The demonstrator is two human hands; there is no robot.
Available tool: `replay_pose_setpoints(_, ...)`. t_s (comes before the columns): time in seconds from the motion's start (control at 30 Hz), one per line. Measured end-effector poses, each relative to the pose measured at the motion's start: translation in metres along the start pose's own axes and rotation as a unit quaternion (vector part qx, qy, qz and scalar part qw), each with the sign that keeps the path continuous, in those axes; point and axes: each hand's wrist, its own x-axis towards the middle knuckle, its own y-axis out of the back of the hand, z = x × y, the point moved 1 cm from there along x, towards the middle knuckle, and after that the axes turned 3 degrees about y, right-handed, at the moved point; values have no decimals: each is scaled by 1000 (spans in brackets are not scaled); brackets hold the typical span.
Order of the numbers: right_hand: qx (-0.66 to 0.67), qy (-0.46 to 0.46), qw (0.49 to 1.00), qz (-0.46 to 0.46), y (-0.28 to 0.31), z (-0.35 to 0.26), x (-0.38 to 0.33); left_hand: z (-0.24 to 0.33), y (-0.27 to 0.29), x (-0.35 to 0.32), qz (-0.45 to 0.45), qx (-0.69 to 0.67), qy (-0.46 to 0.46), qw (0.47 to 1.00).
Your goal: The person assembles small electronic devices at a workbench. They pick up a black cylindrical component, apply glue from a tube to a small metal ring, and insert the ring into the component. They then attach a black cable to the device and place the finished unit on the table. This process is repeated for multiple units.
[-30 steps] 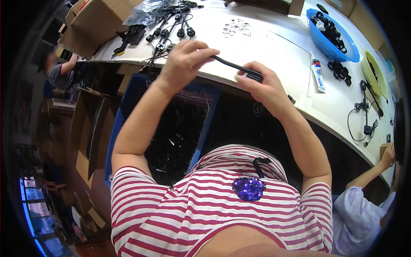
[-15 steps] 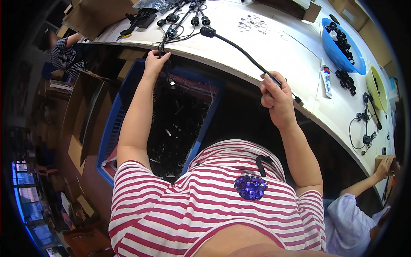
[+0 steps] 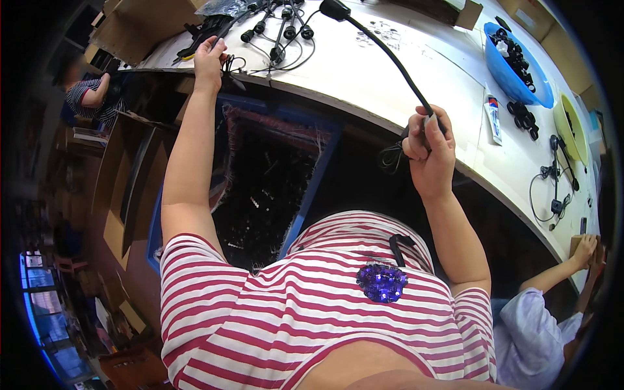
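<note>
Right hand (image 3: 430, 136) clamped on a long, black, bendy-necked cable (image 3: 394, 54); long axis slopes up-left over the white tabletop (image 3: 443, 77) to a blunt black head (image 3: 335, 9) at the view's upper edge. Left hand (image 3: 208, 62) well apart, fingers together, apparently pinching a dark slender rod (image 3: 230, 27). Round-headed black cables (image 3: 307, 32) nearer the left hand, to its right. Held cable's lower end hidden by fingers.

From my station I see a white table (image 3: 448, 84), a black cable (image 3: 395, 60) above it, a blue bowl (image 3: 499, 68) and a pale yellow bowl (image 3: 563, 121) on it; below the table, a blue crate (image 3: 311, 195) and a crimson-and-white striped shirt (image 3: 292, 312) with a glittering purple patch (image 3: 382, 284).
</note>
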Motion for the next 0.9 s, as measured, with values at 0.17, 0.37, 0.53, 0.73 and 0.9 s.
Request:
replay_pose_setpoints(0.17, 17, 23, 998, 53, 11, -2, -3, -37, -12, -14, -61, 96, -1, 993)
replay_pose_setpoints(0.37, -16, -36, 997, 70, 14, 3, -6, -17, -23, -46, 88, 461, -301, 830)
replay_pose_setpoints(0.53, -41, -89, 992, 78, 10, 12, -9, 3, -32, -96, -50, 620, -207, 755)
replay_pose_setpoints(0.73, -58, -170, 983, 41, -5, 24, -7, -11, -28, -121, -143, 347, -96, 922)
replay_pose_setpoints(0.9, 9, -54, 995, -86, -27, 25, -12, -5, -55, -149, -152, 452, -271, 836)
